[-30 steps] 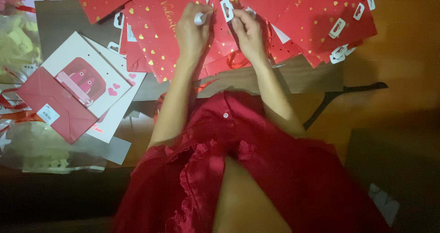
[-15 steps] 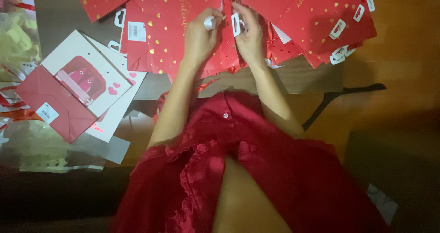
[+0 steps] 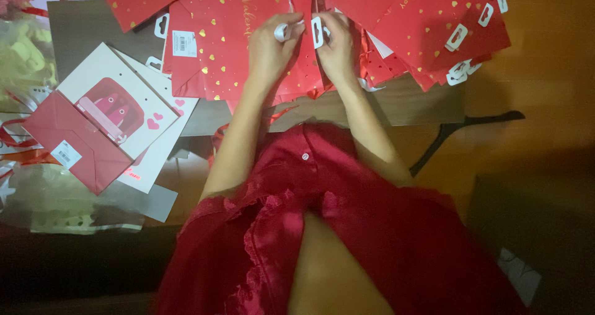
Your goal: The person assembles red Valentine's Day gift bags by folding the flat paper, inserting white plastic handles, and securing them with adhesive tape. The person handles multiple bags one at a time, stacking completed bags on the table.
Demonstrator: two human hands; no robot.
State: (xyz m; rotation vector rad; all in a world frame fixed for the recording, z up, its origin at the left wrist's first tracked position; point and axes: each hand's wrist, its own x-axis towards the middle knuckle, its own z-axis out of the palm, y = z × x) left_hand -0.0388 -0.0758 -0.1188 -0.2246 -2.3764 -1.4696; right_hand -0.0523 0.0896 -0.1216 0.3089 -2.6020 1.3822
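Up near the top of the view, both hands work close together over a spread of red paper gift bags. The left hand (image 3: 271, 45) is closed, its fingertips pinching a small white hang tab (image 3: 282, 31), and the right hand (image 3: 336, 45) is closed too, pinching a second white tab (image 3: 317, 31) just beside the first. Between and under the two hands lies a flat red gift bag (image 3: 226, 48) printed with small gold hearts and gold script, with a white sticker near its left edge; the hands rest on its right part. More red bags with gold hearts (image 3: 427, 23) fan out to the right, each with a white tab at its edge, and they overlap one another. To the left, well apart from the hands, a white card with a pink window and hearts (image 3: 114, 101) lies tilted, with a plain red envelope-like bag (image 3: 74, 144) overlapping its lower corner. All of this lies on a brown cardboard sheet (image 3: 403, 101). Red fabric (image 3: 347, 228) fills the lower middle of the view.
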